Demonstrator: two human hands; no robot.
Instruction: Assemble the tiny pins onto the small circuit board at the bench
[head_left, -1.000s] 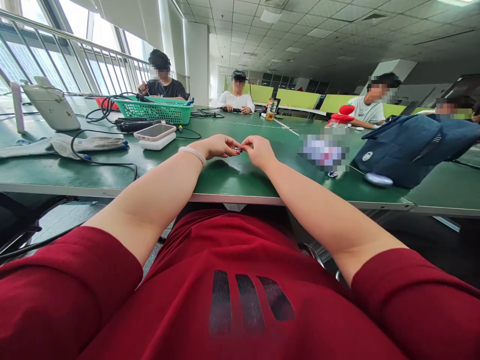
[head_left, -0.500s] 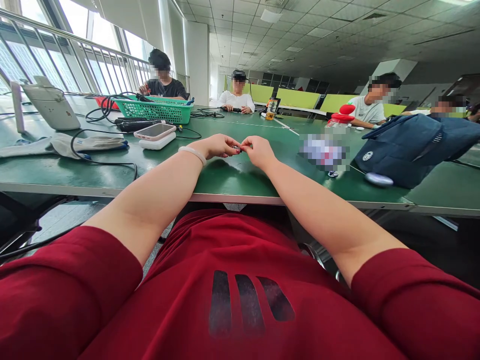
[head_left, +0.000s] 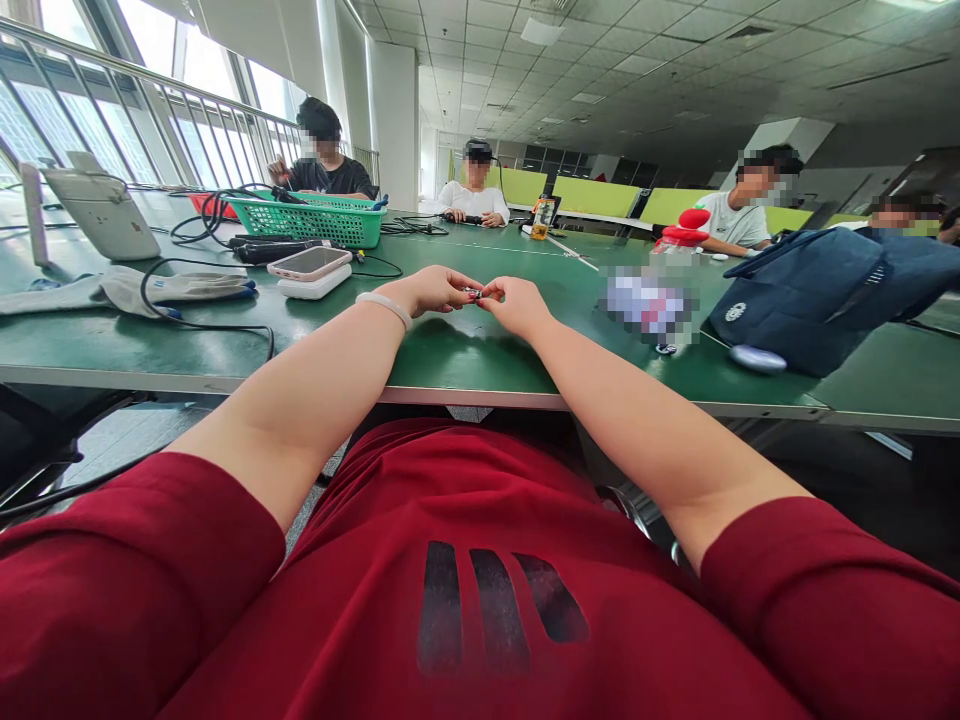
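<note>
My left hand (head_left: 442,291) and my right hand (head_left: 516,304) meet just above the green table (head_left: 457,365). Between their fingertips is a small shiny metal piece (head_left: 474,294), too small to name. The left fingers pinch it from one side, and the right thumb and forefinger close on its other side. Most of the piece is covered by the fingers. To the left of my left hand, a phone (head_left: 309,263) lies on a white box-like item (head_left: 315,284).
A green basket (head_left: 307,222) stands at the back left, near black cables. White gloves (head_left: 176,287) lie at the left. On the right are a navy bag (head_left: 817,300) and a bottle with a red lid (head_left: 681,238). Several people sit around the table, one in white (head_left: 474,195) across from me.
My right hand has shifted very slightly toward me, and a little more of the small metal piece shows between the fingertips. The left hand has barely moved.
</note>
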